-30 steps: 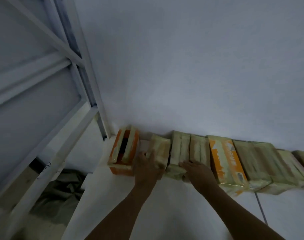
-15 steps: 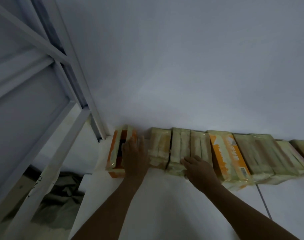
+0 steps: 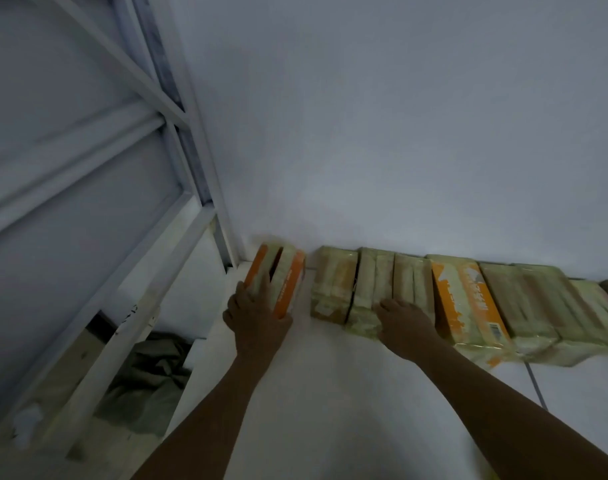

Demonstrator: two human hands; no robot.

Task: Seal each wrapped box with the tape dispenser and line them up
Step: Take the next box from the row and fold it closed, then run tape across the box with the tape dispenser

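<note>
Your left hand (image 3: 257, 318) grips orange box (image 3: 285, 289) at nine o'clock; right hand (image 3: 404, 322) lies flat on row (image 3: 503, 299). Slide it flush.

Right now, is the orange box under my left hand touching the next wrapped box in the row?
Apart. The head view shows bare white surface between the orange box, held by the left hand, and the nearest wrapped box.

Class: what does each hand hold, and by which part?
Left hand grips the orange box by its near end; right hand rests on a wrapped box.
</note>
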